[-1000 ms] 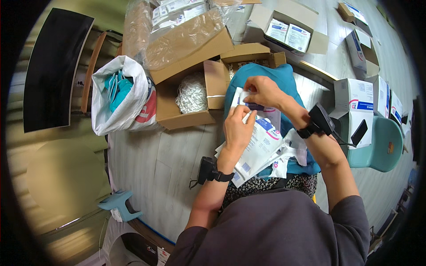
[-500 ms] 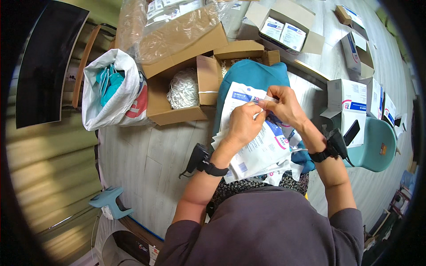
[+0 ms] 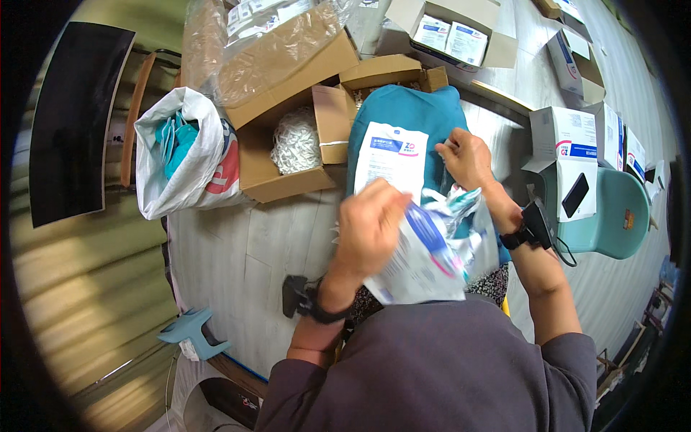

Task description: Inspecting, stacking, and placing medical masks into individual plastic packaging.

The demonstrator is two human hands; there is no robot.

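My left hand (image 3: 371, 229), blurred by motion, grips the top corner of a white plastic packet (image 3: 414, 277) with blue and pink print. That packet hangs tilted over my lap. Beside its right edge show crumpled white and teal pieces (image 3: 464, 216); whether they lie inside it or behind it I cannot tell. My right hand (image 3: 468, 158) is raised apart from the packet, fingers curled and thumb pressed to the index finger; anything pinched there is too small to make out. Another white packet (image 3: 391, 151) lies flat on the teal cloth (image 3: 439, 119) in front of me.
A white sack (image 3: 155, 194) of teal items stands left, beside a cardboard box (image 3: 277, 189) holding a white tangle of cord. Behind is a plastic-lined carton (image 3: 288, 68). At right, a teal chair (image 3: 619, 223) bears white boxes (image 3: 565, 133) and a phone (image 3: 576, 194).
My hands, together at the packet's top edge before, have parted. The left has drawn the packet down and left toward me; the right has moved slightly right. The flat packet behind is now uncovered.
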